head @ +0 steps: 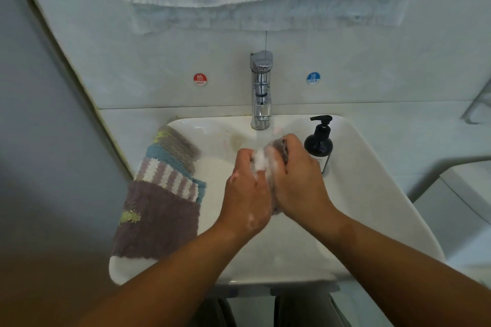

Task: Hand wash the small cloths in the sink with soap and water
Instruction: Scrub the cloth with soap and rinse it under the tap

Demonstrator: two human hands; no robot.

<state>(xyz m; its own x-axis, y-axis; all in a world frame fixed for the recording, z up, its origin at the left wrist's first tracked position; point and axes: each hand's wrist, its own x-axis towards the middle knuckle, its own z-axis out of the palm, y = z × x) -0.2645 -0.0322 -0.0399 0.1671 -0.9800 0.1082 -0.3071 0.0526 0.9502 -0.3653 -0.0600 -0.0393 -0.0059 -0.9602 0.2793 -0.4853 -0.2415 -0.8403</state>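
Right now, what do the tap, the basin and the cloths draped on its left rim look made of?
Tap: metal, polished chrome finish; it mirrors its surroundings.
Basin: glossy white, probably glazed ceramic; smooth, soft highlights.
Draped cloths: plush fuzzy textile, maybe microfibre or terry; raised nap shows.
Soapy cloth gripped by left hand and right hand: too lathered to judge.

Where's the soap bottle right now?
In the head view, the black pump bottle stands on the right rim of the sink, right of the faucet and close beside the right hand, which grips a soapy cloth.
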